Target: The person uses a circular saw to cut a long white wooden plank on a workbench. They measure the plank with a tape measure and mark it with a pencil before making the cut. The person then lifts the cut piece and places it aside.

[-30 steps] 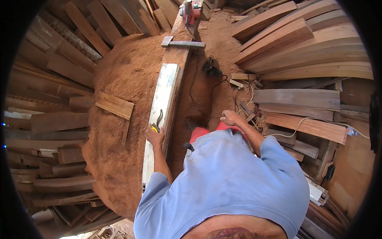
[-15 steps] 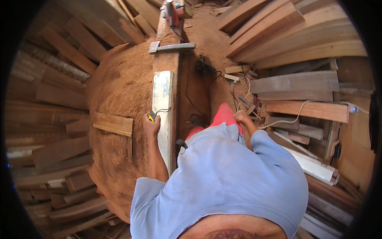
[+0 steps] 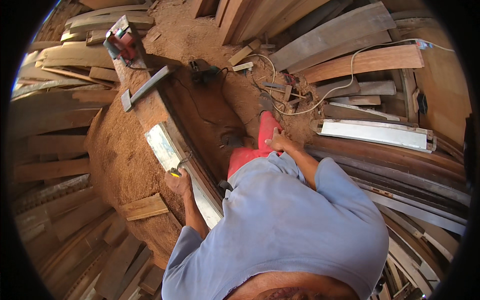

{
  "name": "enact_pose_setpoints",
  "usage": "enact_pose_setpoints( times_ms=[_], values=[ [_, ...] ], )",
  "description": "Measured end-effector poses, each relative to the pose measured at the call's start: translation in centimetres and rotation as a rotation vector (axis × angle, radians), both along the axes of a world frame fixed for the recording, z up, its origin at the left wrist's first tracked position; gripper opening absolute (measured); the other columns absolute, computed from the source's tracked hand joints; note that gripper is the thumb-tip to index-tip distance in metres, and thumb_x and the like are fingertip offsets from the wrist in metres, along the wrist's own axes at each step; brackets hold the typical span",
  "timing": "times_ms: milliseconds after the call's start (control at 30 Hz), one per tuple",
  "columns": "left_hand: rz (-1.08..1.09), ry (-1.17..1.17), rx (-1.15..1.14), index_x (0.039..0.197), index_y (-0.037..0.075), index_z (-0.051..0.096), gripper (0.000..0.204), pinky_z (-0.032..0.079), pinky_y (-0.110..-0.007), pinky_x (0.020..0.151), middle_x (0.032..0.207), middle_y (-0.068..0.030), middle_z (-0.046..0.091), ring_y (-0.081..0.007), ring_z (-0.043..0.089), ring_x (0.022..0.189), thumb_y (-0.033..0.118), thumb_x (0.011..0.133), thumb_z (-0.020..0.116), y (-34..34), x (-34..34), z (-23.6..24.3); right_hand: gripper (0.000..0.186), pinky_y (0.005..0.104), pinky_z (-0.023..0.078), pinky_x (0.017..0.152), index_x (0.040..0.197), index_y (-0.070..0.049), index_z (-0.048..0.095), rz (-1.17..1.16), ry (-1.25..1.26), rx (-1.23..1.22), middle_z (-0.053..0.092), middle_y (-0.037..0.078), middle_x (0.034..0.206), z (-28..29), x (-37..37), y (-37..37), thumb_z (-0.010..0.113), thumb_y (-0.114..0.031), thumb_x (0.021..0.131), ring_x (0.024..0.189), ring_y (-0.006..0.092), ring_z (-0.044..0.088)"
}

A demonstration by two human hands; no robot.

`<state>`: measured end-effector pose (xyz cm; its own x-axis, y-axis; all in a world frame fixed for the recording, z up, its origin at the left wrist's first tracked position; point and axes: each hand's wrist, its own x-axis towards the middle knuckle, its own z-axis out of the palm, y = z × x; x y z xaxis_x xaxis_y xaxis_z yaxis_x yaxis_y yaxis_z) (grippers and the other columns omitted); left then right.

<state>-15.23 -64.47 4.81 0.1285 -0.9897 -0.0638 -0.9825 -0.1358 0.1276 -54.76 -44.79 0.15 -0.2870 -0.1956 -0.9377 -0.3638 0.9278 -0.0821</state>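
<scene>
My left hand [image 3: 180, 184] is closed around a small black and yellow tape measure [image 3: 175, 172]. A dark strap loops from it over the white-painted board [image 3: 161, 145] beneath. That long board lies along a narrow wooden bench [image 3: 145, 95] slanting away to the far left. My right hand [image 3: 278, 141] hangs beside my red-clad leg [image 3: 268, 129], holding nothing visible, its fingers apart. Farther up the bench, a grey clamp-like bar [image 3: 150, 85] lies across it. A red and teal power tool [image 3: 121, 46] rests at its far end.
Sawdust [image 3: 120, 150] heaps left of the bench, with a short plank [image 3: 144, 207] on it. Another corded power tool [image 3: 201, 71] lies right of the bench. A pale cable [image 3: 352, 65] runs across stacked boards at right. A white-faced beam [image 3: 375, 134] lies nearer.
The view has turned to the right, so the bench now slants to the upper left. My right hand has shifted forward along the leg; the left still grips the tape measure.
</scene>
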Motion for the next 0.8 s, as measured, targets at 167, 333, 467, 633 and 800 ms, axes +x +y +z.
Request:
enact_pose_setpoints(
  times_ms=[167,333,467,633,800],
  values=[
    [-0.046,-0.038,-0.061,0.12,0.0,0.057,0.051,0.05,-0.052,0.089,0.108,-0.0225,0.063,-0.0412,0.062,0.103,0.03,0.082,0.072,-0.2,0.3,-1.0,0.106,0.0605,0.027,0.12,0.163,-0.005,0.004,0.068,0.018,0.082,0.014,0.037,0.162,0.3,-1.6,-1.1,0.065,-0.054,0.091,0.148,0.0552,0.022],
    [0.021,-0.05,-0.053,0.119,-0.001,0.058,0.049,0.051,-0.052,0.088,0.11,-0.0233,0.063,-0.0416,0.063,0.101,0.032,0.084,0.068,-0.5,-0.1,-1.3,0.107,0.0586,0.03,0.118,0.161,-0.001,0.006,0.149,0.067,0.08,0.021,0.039,0.158,-1.0,-3.4,-2.1,0.067,-0.051,0.09,0.144,0.0529,0.03],
    [0.067,-0.086,-0.039,0.121,-0.001,0.058,0.051,0.051,-0.051,0.089,0.111,-0.024,0.063,-0.042,0.063,0.102,0.034,0.084,0.066,-0.4,-0.7,-0.9,0.104,0.0574,0.031,0.117,0.16,0.002,0.008,0.162,0.094,0.055,0.023,0.041,0.156,-2.7,-4.4,-2.4,0.068,-0.049,0.091,0.142,0.0527,0.035],
    [0.147,-0.077,0.056,0.125,-0.003,0.057,0.054,0.051,-0.051,0.091,0.116,-0.0249,0.062,-0.0429,0.063,0.105,0.034,0.086,0.065,-0.8,-1.5,-0.5,0.091,0.0565,0.034,0.115,0.157,-0.002,0.022,-0.006,0.058,0.026,0.034,0.036,0.153,-4.6,-7.1,-2.6,0.067,-0.047,0.092,0.139,0.0501,0.04],
    [0.282,-0.123,0.13,0.122,-0.004,0.055,0.05,0.053,-0.048,0.084,0.11,-0.0226,0.064,-0.0392,0.065,0.097,0.03,0.088,0.065,-1.0,-0.6,-0.7,0.058,0.0485,0.046,0.106,0.136,-0.004,0.056,-0.356,0.155,-0.056,0.061,0.025,0.134,-16.0,-12.5,3.2,0.061,-0.044,0.095,0.126,0.0382,0.058]
  ],
)
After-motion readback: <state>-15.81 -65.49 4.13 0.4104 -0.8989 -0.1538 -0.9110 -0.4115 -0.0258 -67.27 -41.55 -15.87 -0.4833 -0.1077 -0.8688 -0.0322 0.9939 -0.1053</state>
